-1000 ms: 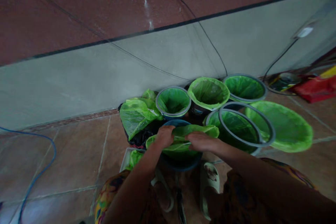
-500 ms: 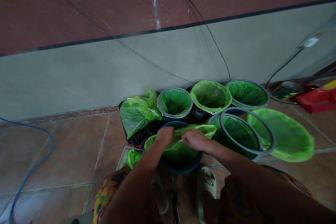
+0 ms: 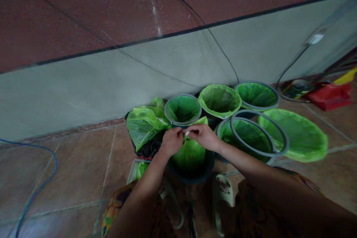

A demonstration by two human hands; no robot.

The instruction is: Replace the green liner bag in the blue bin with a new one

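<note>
Over the dark bin [image 3: 192,179] in front of me, my left hand [image 3: 173,141] and my right hand [image 3: 205,136] are close together. Both have their fingers pinched at the top of a green plastic bag [image 3: 190,156]. A short white strip [image 3: 187,134], perhaps a drawstring, shows between my fingertips, nearest the right ones. The bag hangs down into the bin, its mouth bunched at my hands, with one corner standing up behind them. My left fingertips are partly hidden, so their exact hold on the bag is unclear.
Behind stand a grey-rimmed lined bin [image 3: 183,109], another lined bin [image 3: 219,100] and a third [image 3: 257,95]. A loose grey ring [image 3: 284,134] leans on a bin at right, beside a spread green bag [image 3: 304,135]. Black sacking [image 3: 150,149] lies left; a blue cable [image 3: 55,161] crosses the floor.
My hands have come closer together and gathered the bag's mouth, which was stretched wider across the bin. The white strip now shows between my fingers. The whole view has shifted slightly.
</note>
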